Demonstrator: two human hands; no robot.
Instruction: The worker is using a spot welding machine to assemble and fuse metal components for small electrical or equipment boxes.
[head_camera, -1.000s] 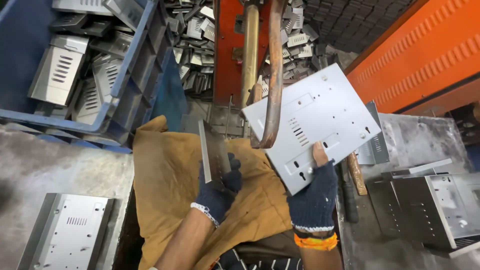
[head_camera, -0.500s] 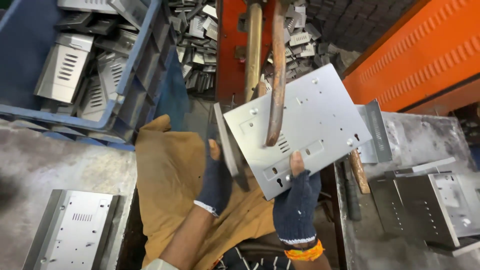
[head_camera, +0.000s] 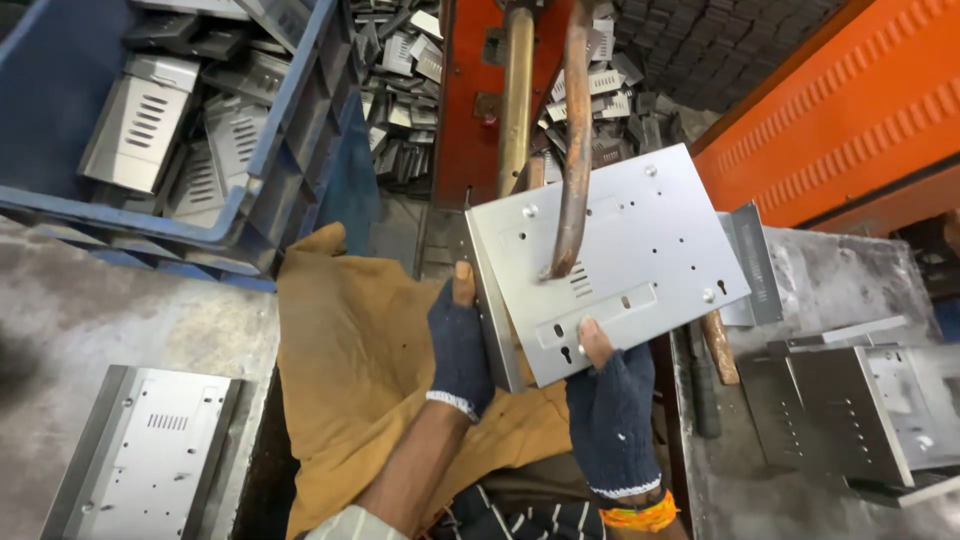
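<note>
A: Panel (head_camera: 620, 255), grey sheet metal with punched slots and holes, sits at centre frame, tilted, its bent flange along the left edge. Compared with a second ago it has shifted left and now lies flatter under the curved copper electrode (head_camera: 575, 140), whose tip meets the face near the louvre slots.

B: Grip status?

A: Left hand (head_camera: 460, 345), in a dark fingerless glove, is closed around the flange edge, thumb on top. Right hand (head_camera: 610, 410), same glove type, pinches the lower edge, thumb pressed on the face beside the keyhole slots. Both were already holding the panel earlier; only their positions moved.

B: Meaning for the work?

A: By my judgement, the panel has been repositioned at the electrode and looks seated for a weld.

B: Surroundings?

A: Tan leather apron (head_camera: 350, 380) lies below the hands. Blue crate (head_camera: 300, 130) of louvred parts occupies the upper left. Finished housings (head_camera: 860, 410) stand at lower right; another flat panel (head_camera: 140, 460) lies lower left. Orange machine guard (head_camera: 840, 110) fills the upper right.
</note>
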